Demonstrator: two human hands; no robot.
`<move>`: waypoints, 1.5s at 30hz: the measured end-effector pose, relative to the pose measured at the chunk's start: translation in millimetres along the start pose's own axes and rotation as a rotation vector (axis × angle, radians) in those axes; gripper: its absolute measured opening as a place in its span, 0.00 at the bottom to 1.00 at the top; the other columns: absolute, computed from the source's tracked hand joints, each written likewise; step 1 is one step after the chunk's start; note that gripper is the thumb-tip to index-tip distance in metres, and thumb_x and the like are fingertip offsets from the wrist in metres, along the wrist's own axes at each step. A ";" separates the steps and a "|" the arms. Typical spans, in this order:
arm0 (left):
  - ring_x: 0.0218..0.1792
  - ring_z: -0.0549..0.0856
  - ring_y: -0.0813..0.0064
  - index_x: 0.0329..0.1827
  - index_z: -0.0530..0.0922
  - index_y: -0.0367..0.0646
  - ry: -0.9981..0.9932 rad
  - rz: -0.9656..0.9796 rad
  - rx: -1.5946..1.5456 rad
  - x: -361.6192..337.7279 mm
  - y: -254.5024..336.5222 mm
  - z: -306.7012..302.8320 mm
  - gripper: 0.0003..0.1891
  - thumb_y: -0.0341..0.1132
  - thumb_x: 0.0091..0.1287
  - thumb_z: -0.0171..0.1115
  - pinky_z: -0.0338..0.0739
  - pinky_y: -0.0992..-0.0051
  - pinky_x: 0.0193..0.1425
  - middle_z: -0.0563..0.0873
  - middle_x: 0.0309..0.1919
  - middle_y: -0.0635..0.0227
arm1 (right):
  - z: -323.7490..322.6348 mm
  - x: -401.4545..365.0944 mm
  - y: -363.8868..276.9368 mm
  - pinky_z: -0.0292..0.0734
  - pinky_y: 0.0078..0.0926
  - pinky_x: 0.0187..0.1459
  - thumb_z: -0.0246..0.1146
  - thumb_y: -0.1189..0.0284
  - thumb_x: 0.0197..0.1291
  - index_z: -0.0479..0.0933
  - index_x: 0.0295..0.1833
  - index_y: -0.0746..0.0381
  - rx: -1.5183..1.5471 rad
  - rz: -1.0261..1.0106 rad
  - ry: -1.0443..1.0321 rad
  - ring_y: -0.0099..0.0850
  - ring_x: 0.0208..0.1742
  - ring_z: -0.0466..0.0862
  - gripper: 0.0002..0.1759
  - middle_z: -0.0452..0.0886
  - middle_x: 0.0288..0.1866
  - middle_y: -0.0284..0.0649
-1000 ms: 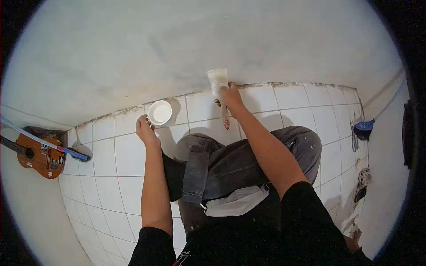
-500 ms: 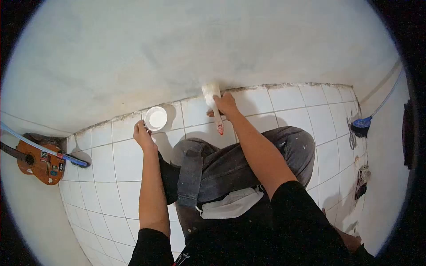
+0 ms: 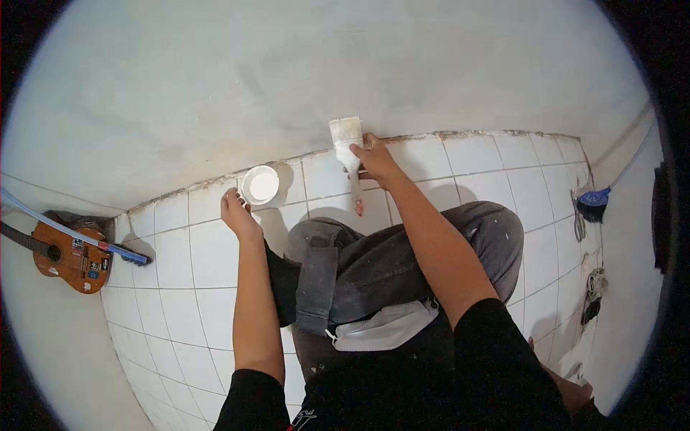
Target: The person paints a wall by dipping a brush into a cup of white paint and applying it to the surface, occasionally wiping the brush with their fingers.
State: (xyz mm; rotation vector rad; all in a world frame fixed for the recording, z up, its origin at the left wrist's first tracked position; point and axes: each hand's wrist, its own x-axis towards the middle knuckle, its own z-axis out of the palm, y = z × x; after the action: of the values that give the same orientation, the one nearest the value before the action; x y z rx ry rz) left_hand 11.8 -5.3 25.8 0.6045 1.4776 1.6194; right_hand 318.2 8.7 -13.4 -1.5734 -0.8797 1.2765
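My left hand [image 3: 239, 214] is closed on the handle of a white cup [image 3: 260, 184], which has white contents and is held above the tiles near the wall. In my right hand [image 3: 375, 161] is a wide paintbrush [image 3: 348, 136], gripped around its lower head and the top of its handle. Its pale bristles point up toward the wall [image 3: 287, 79], and the reddish handle end hangs down. The brush is right of the cup, apart from it.
At the left lie a guitar [image 3: 65, 258] and a blue brush on a pole [image 3: 129, 254]. A blue broom [image 3: 594, 205] leans at the right, with dark cloth [image 3: 592, 305] below it. A white mask [image 3: 388, 327] rests on my lap.
The brush has risen slightly and its head has turned, with the flat bristle face now plainer. The whole view has shifted a little, and the cup sits slightly further right and higher in it.
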 end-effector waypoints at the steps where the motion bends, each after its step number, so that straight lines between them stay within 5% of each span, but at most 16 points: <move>1: 0.36 0.72 0.83 0.42 0.76 0.46 0.005 0.002 0.000 0.5 1.4 -0.6 0.10 0.41 0.66 0.59 0.66 0.77 0.41 0.74 0.34 0.76 | 0.0 4.9 2.5 0.87 0.39 0.37 0.59 0.68 0.69 0.59 0.68 0.66 0.000 -0.001 -0.005 0.40 0.41 0.87 0.28 0.80 0.50 0.49; 3: 0.36 0.71 0.83 0.41 0.76 0.46 0.035 -0.025 -0.011 0.9 1.6 -1.6 0.09 0.41 0.65 0.59 0.65 0.78 0.40 0.74 0.34 0.77 | -2.8 12.2 9.2 0.82 0.40 0.51 0.63 0.61 0.65 0.65 0.66 0.71 -0.071 0.039 0.029 0.47 0.62 0.77 0.32 0.75 0.61 0.54; 4: 0.36 0.71 0.83 0.41 0.76 0.46 0.042 -0.030 -0.009 1.9 1.3 -2.0 0.09 0.41 0.65 0.59 0.65 0.78 0.40 0.74 0.34 0.77 | -1.2 15.3 12.7 0.82 0.40 0.51 0.63 0.61 0.65 0.65 0.66 0.71 -0.075 0.045 0.024 0.47 0.62 0.77 0.32 0.75 0.61 0.54; 7: 0.36 0.71 0.82 0.40 0.77 0.46 0.025 -0.048 -0.048 4.4 -1.9 -3.3 0.09 0.41 0.65 0.59 0.65 0.77 0.40 0.74 0.35 0.77 | 1.5 12.2 7.5 0.81 0.39 0.51 0.62 0.61 0.65 0.67 0.62 0.76 -0.076 0.079 0.046 0.48 0.59 0.80 0.31 0.76 0.59 0.57; 9: 0.36 0.71 0.81 0.41 0.77 0.46 0.043 -0.087 -0.051 6.9 -3.3 -2.6 0.09 0.41 0.65 0.60 0.65 0.77 0.41 0.73 0.35 0.76 | 6.7 -16.5 -30.3 0.88 0.42 0.24 0.57 0.73 0.68 0.61 0.54 0.78 0.158 0.191 0.015 0.47 0.27 0.86 0.20 0.79 0.39 0.60; 11: 0.37 0.71 0.81 0.41 0.77 0.46 0.036 -0.083 -0.060 10.5 -7.4 -2.9 0.09 0.41 0.65 0.60 0.65 0.77 0.41 0.74 0.35 0.76 | 0.3 31.0 25.4 0.88 0.42 0.23 0.57 0.73 0.68 0.61 0.54 0.78 0.042 0.161 0.013 0.47 0.26 0.86 0.20 0.79 0.38 0.59; 16: 0.37 0.71 0.81 0.42 0.78 0.46 -0.005 -0.072 -0.034 13.3 -10.3 -4.5 0.10 0.41 0.65 0.59 0.66 0.76 0.43 0.74 0.36 0.75 | -7.2 28.4 25.6 0.87 0.42 0.23 0.58 0.74 0.67 0.62 0.55 0.79 -0.028 0.184 -0.002 0.47 0.26 0.86 0.20 0.80 0.35 0.58; 19: 0.37 0.71 0.80 0.43 0.78 0.45 0.023 -0.048 0.002 10.7 -5.7 -4.8 0.11 0.41 0.65 0.58 0.67 0.75 0.42 0.75 0.36 0.75 | -9.9 26.3 15.5 0.87 0.37 0.25 0.64 0.69 0.61 0.69 0.53 0.82 -0.060 0.209 -0.054 0.46 0.28 0.88 0.25 0.82 0.42 0.62; 21: 0.37 0.71 0.80 0.42 0.78 0.44 0.101 -0.083 0.054 9.3 -3.2 -2.3 0.11 0.42 0.65 0.58 0.67 0.76 0.41 0.75 0.37 0.75 | -10.4 8.3 -3.4 0.88 0.41 0.23 0.58 0.75 0.67 0.64 0.54 0.78 0.073 0.281 -0.100 0.46 0.29 0.87 0.18 0.80 0.36 0.57; 27: 0.42 0.71 0.76 0.45 0.79 0.46 0.063 -0.020 0.091 7.6 -2.3 -9.0 0.14 0.43 0.62 0.60 0.66 0.73 0.44 0.75 0.41 0.72 | -19.9 -18.7 -29.2 0.90 0.37 0.24 0.57 0.75 0.68 0.60 0.57 0.82 0.290 0.387 -0.100 0.46 0.30 0.86 0.22 0.78 0.40 0.56; 30: 0.36 0.71 0.81 0.41 0.79 0.44 0.074 0.017 0.071 2.7 1.8 -8.7 0.11 0.41 0.66 0.58 0.67 0.77 0.38 0.76 0.36 0.74 | -17.3 3.6 1.2 0.89 0.46 0.23 0.59 0.78 0.64 0.62 0.55 0.84 0.174 0.361 -0.019 0.55 0.32 0.86 0.22 0.78 0.42 0.65; 36: 0.35 0.71 0.82 0.41 0.78 0.45 0.064 0.013 0.054 4.2 -0.7 -12.7 0.10 0.41 0.66 0.58 0.67 0.77 0.39 0.76 0.36 0.75 | -12.1 -35.0 -36.1 0.87 0.44 0.24 0.61 0.75 0.64 0.66 0.52 0.84 0.313 0.398 0.030 0.50 0.32 0.86 0.22 0.79 0.43 0.62; 43: 0.36 0.71 0.81 0.40 0.78 0.45 0.092 -0.033 0.026 5.7 -1.1 -9.0 0.09 0.41 0.65 0.58 0.66 0.77 0.38 0.75 0.35 0.75 | -3.5 24.1 31.4 0.90 0.42 0.29 0.55 0.73 0.70 0.57 0.61 0.77 0.261 0.317 -0.192 0.50 0.36 0.86 0.23 0.75 0.47 0.64; 45: 0.41 0.71 0.77 0.45 0.79 0.46 0.065 -0.078 0.041 12.4 -6.8 -9.9 0.12 0.41 0.62 0.60 0.66 0.73 0.43 0.74 0.41 0.72 | 3.7 -9.9 -11.0 0.86 0.40 0.25 0.61 0.69 0.64 0.70 0.54 0.81 0.376 0.317 0.013 0.49 0.34 0.86 0.24 0.77 0.51 0.65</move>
State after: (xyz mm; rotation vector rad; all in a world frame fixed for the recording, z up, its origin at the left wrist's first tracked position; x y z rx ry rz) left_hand -1.0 -0.8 15.1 0.5153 1.5665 1.5649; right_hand 312.6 4.2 0.0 -1.4485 -0.3578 1.5483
